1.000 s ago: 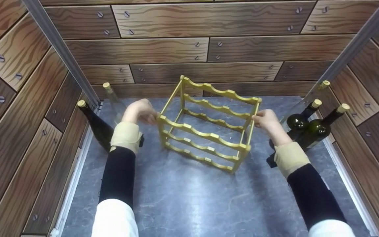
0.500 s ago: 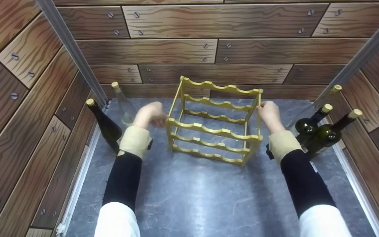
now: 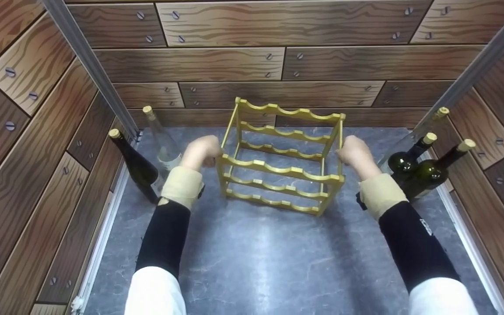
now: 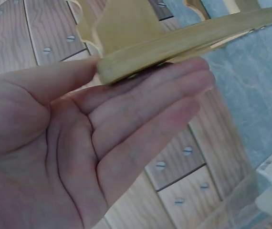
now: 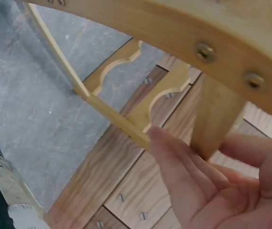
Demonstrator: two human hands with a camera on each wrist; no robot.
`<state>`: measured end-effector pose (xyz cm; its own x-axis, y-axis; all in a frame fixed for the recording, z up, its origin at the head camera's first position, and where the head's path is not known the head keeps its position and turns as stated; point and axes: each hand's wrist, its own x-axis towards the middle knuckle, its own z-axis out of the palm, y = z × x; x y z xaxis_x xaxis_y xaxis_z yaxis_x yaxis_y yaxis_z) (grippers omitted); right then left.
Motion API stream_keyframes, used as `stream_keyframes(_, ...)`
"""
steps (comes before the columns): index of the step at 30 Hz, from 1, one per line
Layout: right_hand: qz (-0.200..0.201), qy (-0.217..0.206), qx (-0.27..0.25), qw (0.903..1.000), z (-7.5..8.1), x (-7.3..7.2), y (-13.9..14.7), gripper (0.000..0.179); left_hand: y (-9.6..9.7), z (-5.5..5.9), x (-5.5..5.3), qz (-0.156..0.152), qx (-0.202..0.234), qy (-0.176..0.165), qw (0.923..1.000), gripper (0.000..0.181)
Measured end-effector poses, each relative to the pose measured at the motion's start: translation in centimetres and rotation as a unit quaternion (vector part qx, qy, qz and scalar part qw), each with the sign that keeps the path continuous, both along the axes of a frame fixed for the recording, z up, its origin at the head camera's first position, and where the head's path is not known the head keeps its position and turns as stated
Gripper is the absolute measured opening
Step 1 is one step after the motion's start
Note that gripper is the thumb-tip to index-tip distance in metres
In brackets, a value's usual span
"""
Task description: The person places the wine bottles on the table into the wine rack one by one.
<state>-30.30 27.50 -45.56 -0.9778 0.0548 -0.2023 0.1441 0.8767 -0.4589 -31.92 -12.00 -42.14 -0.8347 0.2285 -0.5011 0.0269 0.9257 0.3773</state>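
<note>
A yellow wooden wine rack [image 3: 258, 164] with scalloped rails stands in the middle of the grey floor, slightly turned. At its left side is my left hand [image 3: 204, 151]. In the left wrist view my thumb touches the end of a rack bar [image 4: 174, 45] while the long fingers lie nearly straight along its other side; the index finger is partly hidden. On the right side my right hand [image 3: 353, 151] pinches the rack near its rear upper corner. The right wrist view shows thumb and fingers around a wooden crosspiece [image 5: 217, 112] under a screwed rail [image 5: 174, 24].
Left of the rack stand a dark corked bottle [image 3: 140, 170] and a clear one [image 3: 160, 135]. To the right are two dark bottles [image 3: 403, 162] and a clear corked bottle [image 3: 435, 119] behind them. Wood-patterned walls [image 3: 234, 65] enclose the floor [image 3: 252, 258] on three sides.
The rack has turned so that its front lies squarer to the back wall, and its near right corner has moved back. Both hands have stayed at its sides. The head view has shifted slightly.
</note>
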Motion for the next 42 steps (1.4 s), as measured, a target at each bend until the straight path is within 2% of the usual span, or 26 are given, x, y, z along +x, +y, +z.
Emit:
stream_keyframes(2,0.009,-0.005,0.001,0.9999,0.2,0.1,-0.1,0.020,-0.2,-0.4,-0.2,0.007,0.026,-0.011,0.9996,0.040)
stream_keyframes(5,0.007,-0.002,0.002,1.0000,0.3,0.3,-0.3,0.016,-0.3,-0.8,-0.1,0.011,0.037,-0.011,0.9992,0.043)
stream_keyframes(14,-0.032,0.030,0.029,0.9986,-0.8,-0.3,-0.6,0.026,0.7,-0.8,0.4,0.004,0.011,-0.011,0.9999,0.048)
stream_keyframes(20,-0.067,0.077,0.018,0.9946,-1.9,-1.0,-0.2,0.031,1.7,-1.5,1.2,-0.014,-0.016,0.028,0.9994,0.053)
stream_keyframes(23,-0.070,0.082,0.025,0.9938,-2.1,-1.0,-0.1,0.035,2.0,-1.8,1.7,-0.005,-0.027,0.051,0.9983,0.052)
stream_keyframes(26,-0.059,0.061,0.040,0.9956,-1.9,-0.7,0.0,0.039,1.9,-2.3,1.9,0.008,-0.012,0.057,0.9983,0.048)
stream_keyframes(30,-0.039,0.023,0.040,0.9982,-1.6,0.3,0.3,0.040,1.1,-3.0,1.6,0.009,0.047,0.034,0.9983,0.046)
stream_keyframes(35,-0.015,-0.005,0.019,0.9997,-1.3,2.2,0.7,0.043,-0.1,-3.8,1.4,0.012,0.125,0.003,0.9921,0.047)
stream_keyframes(38,0.001,-0.031,0.004,0.9995,-1.3,3.2,0.9,0.047,-0.5,-4.2,1.6,0.022,0.149,-0.011,0.9886,0.051)
stream_keyframes(42,0.020,-0.063,-0.039,0.9971,-1.2,4.1,1.4,0.056,-0.4,-4.5,1.9,0.052,0.163,-0.022,0.9849,0.052)
